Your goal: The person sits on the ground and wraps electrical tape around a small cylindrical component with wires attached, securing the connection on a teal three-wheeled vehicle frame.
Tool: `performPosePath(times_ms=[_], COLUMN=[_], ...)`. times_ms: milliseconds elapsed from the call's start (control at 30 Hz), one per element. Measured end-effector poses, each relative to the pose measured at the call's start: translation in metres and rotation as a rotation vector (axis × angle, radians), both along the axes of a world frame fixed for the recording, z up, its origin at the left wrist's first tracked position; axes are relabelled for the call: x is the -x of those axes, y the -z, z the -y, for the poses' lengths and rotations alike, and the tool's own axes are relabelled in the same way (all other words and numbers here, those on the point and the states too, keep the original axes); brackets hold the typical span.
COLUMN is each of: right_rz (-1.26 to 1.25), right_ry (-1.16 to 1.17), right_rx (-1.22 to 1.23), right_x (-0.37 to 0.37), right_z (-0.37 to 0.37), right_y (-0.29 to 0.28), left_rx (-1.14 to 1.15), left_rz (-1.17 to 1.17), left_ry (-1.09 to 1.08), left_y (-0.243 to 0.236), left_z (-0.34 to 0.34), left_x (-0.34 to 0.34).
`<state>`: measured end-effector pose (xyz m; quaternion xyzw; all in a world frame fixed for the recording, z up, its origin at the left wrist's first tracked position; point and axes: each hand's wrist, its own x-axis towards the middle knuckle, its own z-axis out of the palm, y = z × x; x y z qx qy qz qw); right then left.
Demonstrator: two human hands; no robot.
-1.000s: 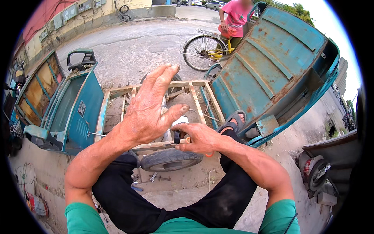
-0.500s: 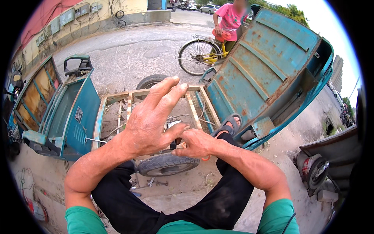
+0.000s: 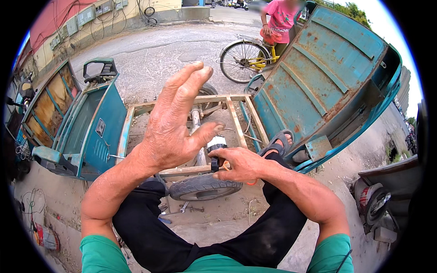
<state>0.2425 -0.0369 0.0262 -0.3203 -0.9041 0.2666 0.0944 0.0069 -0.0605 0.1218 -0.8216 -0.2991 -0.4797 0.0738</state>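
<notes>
My left hand [image 3: 170, 123] is raised over the metal frame [image 3: 166, 108], its fingers stretched out and the thumb apart, holding nothing. Lower and to its right, my right hand [image 3: 241, 164] closes its index finger and thumb around the black part of a black-and-white device [image 3: 216, 144]; its exact kind is unclear. Something orange shows beside that hand, partly hidden. Below both hands lies a wheel with a black tyre [image 3: 205, 187], joined to the frame area. A grey axle tube [image 3: 196, 119] runs inside the frame, partly covered by my left hand.
A rusty teal cargo bed [image 3: 318, 63] stands tilted at right, my sandalled foot [image 3: 281, 142] near it. A teal cab body [image 3: 102, 132] is at left. Wrenches [image 3: 184, 207] lie on the ground between my legs. Beyond, a person in pink [image 3: 280, 20] stands by a yellow bicycle [image 3: 246, 59].
My left hand has lifted away from my right hand, and its thumb has spread. More of the black-and-white device shows now. The whole view has shifted slightly.
</notes>
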Motion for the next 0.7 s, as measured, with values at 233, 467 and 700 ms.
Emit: performPosePath(times_ms=[233,467,700], right_rz=[0.006,0.013,0.027], right_ry=[0.017,0.009,0.006], right_rx=[0.016,0.016,0.052], right_x=[0.003,0.006,0.009], right_z=[-0.004,-0.001,0.004], right_y=[0.007,0.01,0.001], left_rx=[0.161,-0.184,0.528], left_rz=[-0.084,-0.063,0.0], left_ry=[0.055,0.09,0.177], left_y=[0.01,-0.012,-0.005], left_z=[0.001,0.015,0.014], left_x=[-0.009,-0.012,-0.011])
